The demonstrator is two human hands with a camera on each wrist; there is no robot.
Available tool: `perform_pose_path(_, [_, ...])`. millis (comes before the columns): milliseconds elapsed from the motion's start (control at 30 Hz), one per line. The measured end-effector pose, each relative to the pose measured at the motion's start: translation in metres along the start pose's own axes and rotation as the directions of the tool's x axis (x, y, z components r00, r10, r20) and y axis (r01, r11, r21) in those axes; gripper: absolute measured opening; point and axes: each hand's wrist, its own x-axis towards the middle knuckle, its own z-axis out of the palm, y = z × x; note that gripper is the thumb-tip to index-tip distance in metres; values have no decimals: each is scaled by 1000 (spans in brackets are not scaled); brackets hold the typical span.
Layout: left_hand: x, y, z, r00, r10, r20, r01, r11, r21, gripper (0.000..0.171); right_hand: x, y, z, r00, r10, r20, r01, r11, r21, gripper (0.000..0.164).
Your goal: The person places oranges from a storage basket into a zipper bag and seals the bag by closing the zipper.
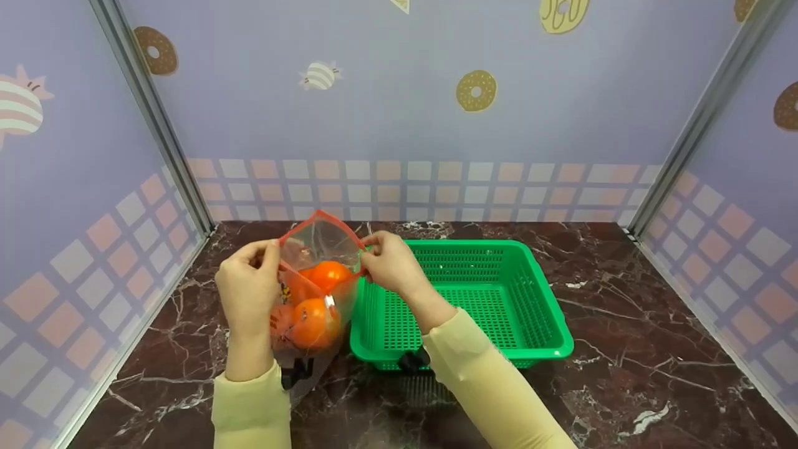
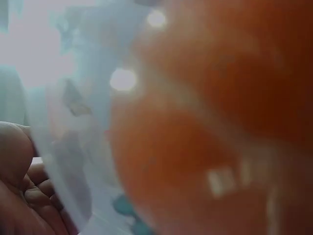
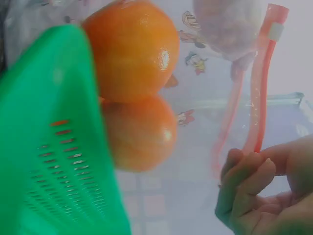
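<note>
A clear plastic zip bag (image 1: 346,312) with a red zip edge (image 1: 319,214) stands upright, its mouth spread wide. Several round, shiny orange fruits (image 1: 317,323) lie inside. My left hand (image 1: 248,290) pinches the left side of the bag's rim between thumb and fingers. At the opposite side, my right hand (image 1: 393,265) pinches the rim too. A whitish zip slider (image 3: 276,32) sits on the red strip in the right wrist view. Blurred orange fruit (image 2: 195,147) behind the plastic fills most of the left wrist view.
A green perforated plastic basket (image 1: 564,330) stands right beside the bag, partly behind my right forearm. Both rest on a dark red marbled tabletop (image 1: 654,374). Patterned lilac panels (image 1: 399,125) enclose the back and sides.
</note>
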Motion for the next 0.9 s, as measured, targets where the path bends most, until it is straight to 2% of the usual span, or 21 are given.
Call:
perform_pose_path(200, [6, -6, -7, 994, -52, -97, 44, 995, -84, 19, 10, -30, 8, 994, -109, -16, 109, 994, -3, 27])
perform_pose_path(300, [8, -11, -5, 988, -40, -150, 17, 988, -151, 21, 13, -39, 13, 987, -158, -34, 158, 987, 10, 26])
perform_pose_path(367, [10, -14, -2, 986, -21, -166, -7, 987, -163, 21, 15, -40, 17, 983, -178, -42, 178, 984, 11, 25])
perform_pose_path(433, [9, -16, 0, 990, -9, -141, -10, 991, -133, 21, 16, -38, 21, 982, -187, -35, 187, 982, -3, 27])
perform_pose_path(467, [9, -16, 0, 994, -8, -108, -4, 994, -111, 21, 17, -36, 24, 982, -184, -28, 184, 983, -11, 28])
perform_pose_path(533, [8, -12, -2, 1000, -31, 0, 31, 998, -56, 24, 19, -31, 28, 984, -176, -16, 175, 984, -23, 32])
perform_pose_path(567, [6, -9, -5, 996, -52, 70, 53, 998, -23, 30, 19, -29, 30, 986, -168, -11, 168, 986, -23, 34])
perform_pose_path(633, [3, 0, -12, 971, -106, 213, 99, 994, 42, 47, 20, -26, 32, 988, -154, -6, 154, 988, -3, 39])
perform_pose_path(733, [-4, 15, -23, 908, -184, 377, 137, 980, 147, 63, 20, -23, 33, 990, -142, -2, 142, 989, 39, 44])
perform_pose_path(800, [-10, 24, -28, 869, -199, 453, 118, 972, 201, 68, 20, -22, 34, 990, -144, 1, 143, 988, 64, 46])
perform_pose_path(900, [-17, 31, -31, 822, -161, 546, 37, 972, 230, 66, 21, -21, 37, 989, -151, 3, 150, 984, 95, 47])
